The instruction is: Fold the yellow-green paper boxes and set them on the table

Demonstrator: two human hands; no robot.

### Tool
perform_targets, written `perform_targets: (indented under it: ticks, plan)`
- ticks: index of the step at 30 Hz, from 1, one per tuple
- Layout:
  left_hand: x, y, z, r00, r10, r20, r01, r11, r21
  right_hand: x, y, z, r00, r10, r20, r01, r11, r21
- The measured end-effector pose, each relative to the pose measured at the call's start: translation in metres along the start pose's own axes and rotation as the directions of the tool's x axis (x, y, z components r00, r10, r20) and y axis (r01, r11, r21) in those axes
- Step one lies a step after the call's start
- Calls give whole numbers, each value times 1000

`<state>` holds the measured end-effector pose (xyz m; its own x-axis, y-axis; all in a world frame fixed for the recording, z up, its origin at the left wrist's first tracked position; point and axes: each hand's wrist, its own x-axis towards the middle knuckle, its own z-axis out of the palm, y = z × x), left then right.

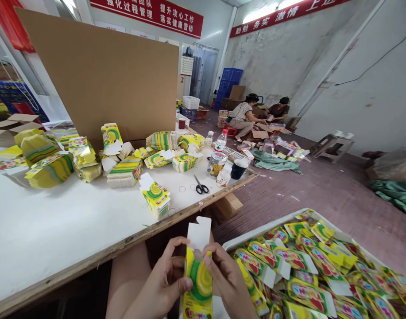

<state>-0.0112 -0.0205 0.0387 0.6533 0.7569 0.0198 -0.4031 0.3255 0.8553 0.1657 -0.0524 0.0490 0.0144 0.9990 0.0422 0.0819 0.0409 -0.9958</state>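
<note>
Both hands are low, right in front of the person, just past the edge of the table (40,239). The left hand (161,285) curls around the left side of a small paper box (199,277), with the thumb lying across the front and the pointer finger bent over the top corner. The right hand (229,283) pinches the right side of the box near the top, with the fingers close together. The two hands are holding one box between them.

The box stands up tall. It is yellow with green curvy stripes and a bit of red near the bottom. Its white top flap (199,234) sticks straight up, open.

On the right sits one white tray (272,223) full of boxes like it, lying flat, too many to count. On the table I see many stacks of flat boxes, one pair of scissors (200,186), two bottles with red caps and one dark cup (238,168). One big brown cardboard sheet (103,71) stands at the back. Two people (256,114) sit on the floor far away.
</note>
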Motion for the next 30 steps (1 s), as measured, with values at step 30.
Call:
perform_targets:
  ticks: [30]
  plan:
    - [1, -6, -7, 996, 25, -80, 20, 856, 516, 4, 17, 2, 983, 90, -157, -113, 983, -146]
